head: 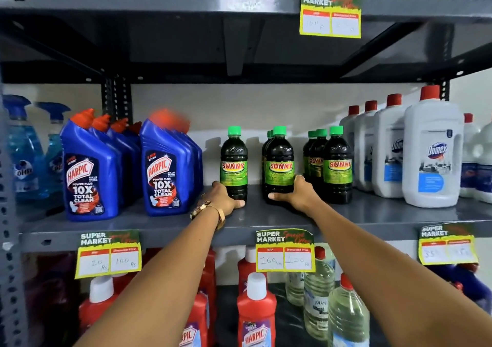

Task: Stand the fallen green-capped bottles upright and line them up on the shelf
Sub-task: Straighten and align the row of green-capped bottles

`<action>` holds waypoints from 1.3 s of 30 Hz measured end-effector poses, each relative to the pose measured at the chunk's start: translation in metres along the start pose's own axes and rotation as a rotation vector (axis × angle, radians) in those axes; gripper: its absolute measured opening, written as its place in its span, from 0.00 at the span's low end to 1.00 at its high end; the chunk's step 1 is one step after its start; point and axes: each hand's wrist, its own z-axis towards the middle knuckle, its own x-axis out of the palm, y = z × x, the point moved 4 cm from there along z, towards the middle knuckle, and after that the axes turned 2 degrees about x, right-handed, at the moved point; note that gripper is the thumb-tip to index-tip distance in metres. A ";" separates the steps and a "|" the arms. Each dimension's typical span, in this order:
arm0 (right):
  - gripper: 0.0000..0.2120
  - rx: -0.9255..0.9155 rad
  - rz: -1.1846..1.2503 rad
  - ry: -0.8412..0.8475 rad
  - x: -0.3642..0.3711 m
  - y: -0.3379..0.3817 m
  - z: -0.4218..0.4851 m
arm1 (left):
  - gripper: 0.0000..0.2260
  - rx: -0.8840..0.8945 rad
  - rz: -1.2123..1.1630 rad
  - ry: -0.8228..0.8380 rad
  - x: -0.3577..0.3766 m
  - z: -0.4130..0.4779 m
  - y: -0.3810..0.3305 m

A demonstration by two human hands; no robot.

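Middle shelf [266, 221], grey metal: all visible green-capped bottles stand upright, none lying down. Each is dark, near-black liquid in clear plastic, bright green screw cap, green-yellow label reading "SUNNY" in red. Single bottle [233, 164] stands alone at left of the group; left hand [222, 200] is wrapped around its base, thumb in front, fingers behind, gold watch [206, 210] on the wrist. Middle bottle [279, 164] heads a short row running toward the far wall, further caps visible behind it; right hand [295, 193] is grasping its lower body, thumb across the front, ring on one finger. Right cluster [338, 166] of three bottles stands untouched, just beside the right hand. Gaps separate the three groups. Blue Harpic bottles [165, 170] at left, white Domex bottles [431, 154] at right.
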 end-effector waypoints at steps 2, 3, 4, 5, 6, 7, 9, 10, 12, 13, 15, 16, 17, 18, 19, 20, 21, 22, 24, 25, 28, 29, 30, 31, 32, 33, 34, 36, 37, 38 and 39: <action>0.38 0.002 0.020 -0.003 0.000 -0.001 0.001 | 0.32 0.016 0.045 -0.020 -0.001 -0.003 -0.003; 0.38 0.004 0.026 -0.002 0.001 -0.002 0.001 | 0.32 0.021 0.067 -0.031 -0.002 -0.004 -0.004; 0.38 0.006 0.027 -0.003 0.001 -0.002 0.001 | 0.32 0.026 0.090 -0.039 -0.002 -0.005 -0.004; 0.38 0.007 0.024 -0.004 0.001 -0.002 0.002 | 0.32 0.032 0.109 -0.045 -0.002 -0.006 -0.005; 0.38 0.007 0.019 -0.005 0.002 -0.002 0.001 | 0.31 0.036 0.125 -0.049 -0.003 -0.007 -0.006; 0.39 0.006 0.016 -0.007 0.002 -0.002 0.002 | 0.31 0.040 0.138 -0.052 -0.003 -0.008 -0.007; 0.39 0.003 0.008 -0.009 0.002 -0.003 0.002 | 0.32 0.045 0.171 -0.060 -0.004 -0.009 -0.009; 0.39 0.002 0.003 -0.009 0.002 -0.003 0.002 | 0.32 0.046 0.190 -0.066 -0.004 -0.009 -0.010; 0.40 -0.003 -0.005 -0.001 0.003 -0.003 0.002 | 0.32 0.048 0.215 -0.076 -0.004 -0.010 -0.011; 0.40 -0.007 -0.013 0.006 0.004 -0.003 0.002 | 0.32 0.049 0.222 -0.077 -0.003 -0.010 -0.011; 0.41 -0.014 -0.032 0.017 0.004 -0.003 0.002 | 0.32 0.054 0.228 -0.076 -0.003 -0.011 -0.011; 0.41 -0.018 -0.039 0.020 0.005 -0.002 0.002 | 0.32 0.054 0.230 -0.076 -0.003 -0.011 -0.011; 0.42 -0.021 -0.044 0.022 0.005 -0.002 0.002 | 0.32 0.052 0.233 -0.076 -0.004 -0.012 -0.012; 0.42 -0.024 -0.050 0.023 0.005 -0.001 0.002 | 0.32 0.049 0.236 -0.073 -0.004 -0.012 -0.012; 0.42 -0.024 -0.053 0.025 0.005 -0.001 0.002 | 0.32 0.047 0.237 -0.070 -0.003 -0.013 -0.012; 0.42 -0.025 -0.057 0.028 0.005 -0.001 0.002 | 0.32 0.047 0.238 -0.067 -0.003 -0.013 -0.013; 0.42 -0.023 -0.062 0.032 0.006 -0.001 0.002 | 0.32 0.047 0.239 -0.064 -0.003 -0.014 -0.013; 0.42 -0.025 -0.068 0.035 0.006 -0.001 0.002 | 0.32 0.046 0.241 -0.062 -0.003 -0.014 -0.014; 0.42 -0.024 -0.067 0.038 0.006 -0.001 0.002 | 0.32 0.044 0.243 -0.060 -0.003 -0.015 -0.014; 0.42 -0.022 -0.058 0.041 0.006 -0.001 0.003 | 0.32 0.044 0.243 -0.058 -0.003 -0.015 -0.014; 0.41 -0.010 -0.027 0.049 0.005 -0.003 0.004 | 0.32 0.041 0.239 -0.051 -0.003 -0.015 -0.013; 0.41 -0.004 -0.013 0.052 0.005 -0.003 0.005 | 0.32 0.039 0.237 -0.050 -0.003 -0.015 -0.013; 0.41 -0.001 0.001 0.053 0.004 -0.004 0.005 | 0.32 0.038 0.237 -0.051 -0.003 -0.014 -0.013; 0.41 0.003 0.012 0.055 0.004 -0.005 0.005 | 0.32 0.037 0.238 -0.052 -0.003 -0.014 -0.013; 0.41 0.005 0.017 0.056 0.004 -0.005 0.006 | 0.32 0.037 0.243 -0.054 -0.003 -0.015 -0.013; 0.41 0.007 0.020 0.057 0.005 -0.006 0.006 | 0.32 0.036 0.249 -0.056 -0.003 -0.015 -0.013; 0.41 0.007 0.021 0.058 0.005 -0.006 0.007 | 0.32 0.037 0.255 -0.057 -0.003 -0.015 -0.014; 0.41 0.006 0.023 0.064 0.005 -0.006 0.007 | 0.32 0.035 0.260 -0.058 -0.003 -0.016 -0.015; 0.41 0.006 0.026 0.064 0.006 -0.006 0.008 | 0.32 0.034 0.260 -0.057 -0.003 -0.016 -0.015; 0.41 0.006 0.031 0.064 0.006 -0.006 0.008 | 0.32 0.033 0.258 -0.056 -0.003 -0.016 -0.015; 0.41 0.009 0.037 0.065 0.006 -0.007 0.009 | 0.32 0.030 0.255 -0.054 -0.002 -0.016 -0.015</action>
